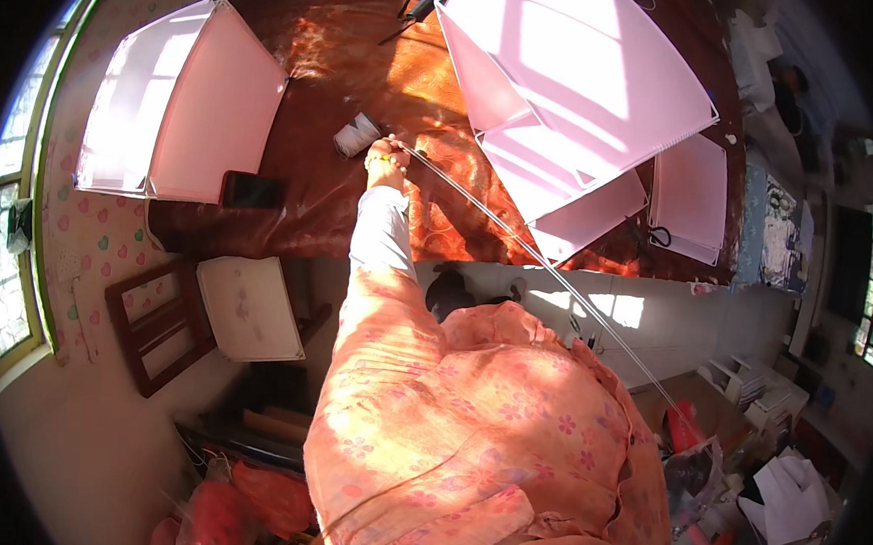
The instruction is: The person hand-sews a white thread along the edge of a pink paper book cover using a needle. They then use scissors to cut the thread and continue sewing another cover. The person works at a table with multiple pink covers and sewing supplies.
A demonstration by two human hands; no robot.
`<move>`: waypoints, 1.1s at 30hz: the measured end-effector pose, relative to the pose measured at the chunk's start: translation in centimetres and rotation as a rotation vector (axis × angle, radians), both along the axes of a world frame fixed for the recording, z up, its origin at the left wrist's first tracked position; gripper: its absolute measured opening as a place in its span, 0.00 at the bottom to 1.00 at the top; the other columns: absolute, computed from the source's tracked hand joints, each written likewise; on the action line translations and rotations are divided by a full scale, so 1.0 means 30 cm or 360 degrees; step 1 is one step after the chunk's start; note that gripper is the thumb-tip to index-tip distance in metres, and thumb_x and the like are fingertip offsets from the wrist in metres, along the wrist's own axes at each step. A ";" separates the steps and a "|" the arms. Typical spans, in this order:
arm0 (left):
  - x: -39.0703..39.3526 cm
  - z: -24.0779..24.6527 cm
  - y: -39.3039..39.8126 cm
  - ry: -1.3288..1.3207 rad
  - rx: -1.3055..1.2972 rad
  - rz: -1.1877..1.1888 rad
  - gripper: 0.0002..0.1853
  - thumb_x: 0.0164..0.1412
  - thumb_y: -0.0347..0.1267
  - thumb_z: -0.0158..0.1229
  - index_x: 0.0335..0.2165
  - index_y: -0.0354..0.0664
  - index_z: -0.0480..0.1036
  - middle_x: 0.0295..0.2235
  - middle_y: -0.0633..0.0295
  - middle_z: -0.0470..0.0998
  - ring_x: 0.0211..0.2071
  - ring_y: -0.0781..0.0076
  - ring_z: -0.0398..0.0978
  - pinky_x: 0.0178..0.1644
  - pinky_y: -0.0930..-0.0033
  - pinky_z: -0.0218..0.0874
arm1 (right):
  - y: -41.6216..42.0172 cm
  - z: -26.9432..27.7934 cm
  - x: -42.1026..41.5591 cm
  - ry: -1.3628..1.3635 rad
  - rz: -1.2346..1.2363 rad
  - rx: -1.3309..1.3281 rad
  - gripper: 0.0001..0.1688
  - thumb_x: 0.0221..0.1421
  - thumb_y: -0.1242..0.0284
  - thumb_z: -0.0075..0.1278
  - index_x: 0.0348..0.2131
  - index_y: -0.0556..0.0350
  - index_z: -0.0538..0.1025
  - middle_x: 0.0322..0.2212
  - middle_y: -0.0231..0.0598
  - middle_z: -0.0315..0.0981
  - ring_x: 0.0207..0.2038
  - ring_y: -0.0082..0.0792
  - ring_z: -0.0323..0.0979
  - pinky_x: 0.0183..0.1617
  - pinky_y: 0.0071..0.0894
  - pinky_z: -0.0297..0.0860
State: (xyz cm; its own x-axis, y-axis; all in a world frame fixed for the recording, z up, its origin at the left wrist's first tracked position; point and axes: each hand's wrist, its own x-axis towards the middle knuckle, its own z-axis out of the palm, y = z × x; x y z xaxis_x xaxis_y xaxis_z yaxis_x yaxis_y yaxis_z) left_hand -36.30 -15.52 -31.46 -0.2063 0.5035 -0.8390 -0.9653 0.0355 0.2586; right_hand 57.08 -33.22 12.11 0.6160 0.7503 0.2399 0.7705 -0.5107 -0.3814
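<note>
My left hand (388, 157), at the end of a white sleeve cuff, is closed on one end of two thin white strands (484, 210). The strands run straight down to the right, past the table edge, towards a red object (682, 426). Beside my fingers a spool of white thread (357, 135) lies on the red-brown table cover (322, 185). My right hand is out of view. Pink fabric panels with white edges (565, 79) stand joined at the upper right, and a pink box-like piece (219, 106) stands at the upper left.
A dark phone (250, 190) lies near the table's front edge. A black loop (660, 236) rests by the right-hand panels, a black tool (424, 9) at the back. Below left are a wooden chair (160, 325) and red bags (247, 499). A person (790, 98) is at the far right.
</note>
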 end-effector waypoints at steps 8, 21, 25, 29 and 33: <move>-0.347 0.316 0.100 0.0529 0.0170 0.0189 0.07 0.54 0.27 0.48 0.21 0.42 0.63 0.17 0.64 0.66 0.16 0.75 0.61 0.18 0.73 0.52 | -0.065 -0.021 0.009 0.0039 -0.0034 -0.0017 0.14 0.53 0.66 0.41 0.29 0.59 0.73 0.23 0.45 0.71 0.24 0.41 0.69 0.30 0.36 0.65; -0.035 0.506 -0.184 0.0318 0.0283 0.0091 0.10 0.61 0.29 0.42 0.23 0.42 0.59 0.15 0.66 0.63 0.13 0.79 0.56 0.16 0.79 0.52 | -0.198 -0.006 0.342 -0.0014 -0.0114 -0.0011 0.14 0.53 0.66 0.40 0.29 0.58 0.72 0.22 0.44 0.70 0.22 0.41 0.68 0.30 0.37 0.65; 0.055 0.498 -0.342 0.0478 0.0193 0.0096 0.08 0.61 0.28 0.41 0.24 0.45 0.61 0.15 0.70 0.63 0.13 0.83 0.54 0.17 0.82 0.51 | -0.213 0.088 0.654 -0.0205 -0.0249 -0.0065 0.14 0.53 0.66 0.40 0.28 0.58 0.72 0.22 0.44 0.70 0.22 0.41 0.68 0.30 0.37 0.65; 0.094 0.546 -0.478 0.0798 0.0223 -0.0061 0.09 0.60 0.30 0.44 0.23 0.45 0.62 0.18 0.69 0.65 0.15 0.83 0.55 0.19 0.79 0.51 | -0.113 0.252 0.921 -0.0447 -0.0288 -0.0218 0.14 0.53 0.66 0.40 0.28 0.57 0.72 0.21 0.44 0.70 0.22 0.41 0.68 0.30 0.37 0.65; 0.180 0.759 -0.537 0.1050 0.0524 -0.0269 0.09 0.59 0.32 0.47 0.22 0.46 0.64 0.19 0.70 0.66 0.16 0.84 0.54 0.22 0.79 0.51 | 0.125 -0.073 0.817 -0.0252 0.0244 -0.0153 0.08 0.55 0.71 0.41 0.27 0.57 0.68 0.23 0.40 0.65 0.25 0.34 0.66 0.30 0.27 0.62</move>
